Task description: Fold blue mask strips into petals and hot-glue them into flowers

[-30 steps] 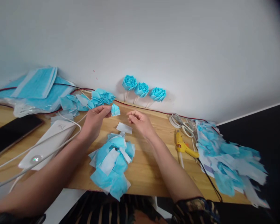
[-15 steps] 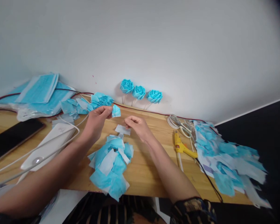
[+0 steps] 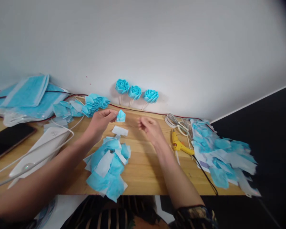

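Observation:
My left hand [image 3: 104, 120] pinches a small folded piece of light blue fabric [image 3: 120, 116] by its left edge, above the table. To its right, apart from the piece, my right hand [image 3: 149, 128] is closed with curled fingers, slightly blurred. Whether anything is between its fingertips I cannot make out. Below the left hand lies a white scrap [image 3: 119, 130]. Nearer to me is a loose heap of blue and white fabric pieces [image 3: 109, 165].
Three blue fabric flowers [image 3: 134, 92] on stems stand by the wall. On the right lie scissors [image 3: 182, 128], a yellow glue gun [image 3: 180, 145] and a scrap pile [image 3: 225, 156]. Face masks [image 3: 26, 92], a phone [image 3: 10, 140] and a white device with cables [image 3: 41, 149] occupy the left.
My right hand has moved right, away from the folded blue piece. My left hand still grips that piece. The view has shifted slightly to the right.

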The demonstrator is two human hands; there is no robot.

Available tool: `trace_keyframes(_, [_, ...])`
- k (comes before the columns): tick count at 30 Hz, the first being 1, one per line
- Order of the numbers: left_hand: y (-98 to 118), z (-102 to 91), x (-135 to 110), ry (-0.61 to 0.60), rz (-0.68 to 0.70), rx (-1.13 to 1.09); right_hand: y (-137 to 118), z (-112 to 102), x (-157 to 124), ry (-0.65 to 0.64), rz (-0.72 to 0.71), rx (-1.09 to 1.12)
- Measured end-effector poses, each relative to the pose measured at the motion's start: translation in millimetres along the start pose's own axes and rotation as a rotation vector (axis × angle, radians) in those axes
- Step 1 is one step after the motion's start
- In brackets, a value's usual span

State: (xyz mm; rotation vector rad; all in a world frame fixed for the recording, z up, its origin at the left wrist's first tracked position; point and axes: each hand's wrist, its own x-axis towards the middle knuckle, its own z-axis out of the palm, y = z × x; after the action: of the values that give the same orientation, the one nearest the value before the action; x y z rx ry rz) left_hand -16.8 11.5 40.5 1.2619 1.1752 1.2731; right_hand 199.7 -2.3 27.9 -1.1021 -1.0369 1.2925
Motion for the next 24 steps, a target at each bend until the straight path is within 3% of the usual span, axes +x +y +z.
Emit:
trace_keyframes(6, [-0.4,3.2,-0.9,-0.082,0.014,0.111,-4.0,18.2,4.6,-0.06,-0.101,-0.328])
trace_keyframes(14, [-0.1,6.8,3.3,-0.123,0.03,0.16,1.7,19.9,10.0,-0.153,-0.132,-0.398])
trace_keyframes(19, [-5.6,2.3,4.4,-0.13,0.044,0.025,3.4,23.4,10.9,-0.084,-0.159,-0.383])
trace_keyframes(24, [-8.8,2.8,-2.0,-0.251,-0.103,0.041,4.5,26.3,11.8,-0.001,-0.149,-0.341])
